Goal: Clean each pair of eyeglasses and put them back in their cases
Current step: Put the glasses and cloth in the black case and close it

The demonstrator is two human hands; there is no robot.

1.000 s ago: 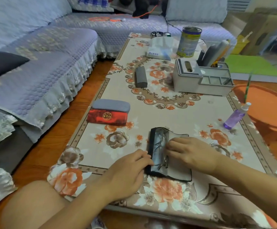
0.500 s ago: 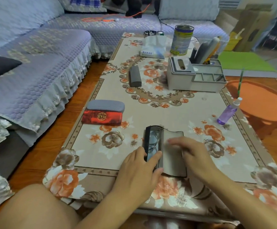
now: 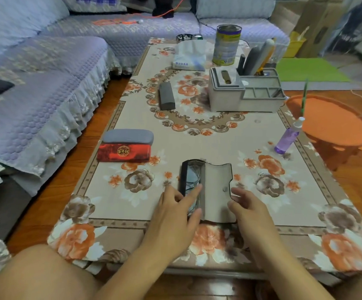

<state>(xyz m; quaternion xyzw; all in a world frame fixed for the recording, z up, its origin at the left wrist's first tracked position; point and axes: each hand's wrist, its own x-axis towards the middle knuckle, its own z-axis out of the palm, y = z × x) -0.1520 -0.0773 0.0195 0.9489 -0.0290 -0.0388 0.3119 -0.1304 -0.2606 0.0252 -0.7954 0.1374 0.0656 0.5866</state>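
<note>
Eyeglasses (image 3: pixel 192 180) inside open case (image 3: pixel 216 187), left hand (image 3: pixel 175 215) fingers spread on them, right hand (image 3: pixel 249 211) loosely open beside flap.

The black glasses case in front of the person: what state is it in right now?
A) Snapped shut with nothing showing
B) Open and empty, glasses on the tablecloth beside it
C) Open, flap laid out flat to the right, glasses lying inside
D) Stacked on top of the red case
C: the black glasses case lies open with its flap spread right, and the glasses sit in its trough under the left hand fingertips.
</note>
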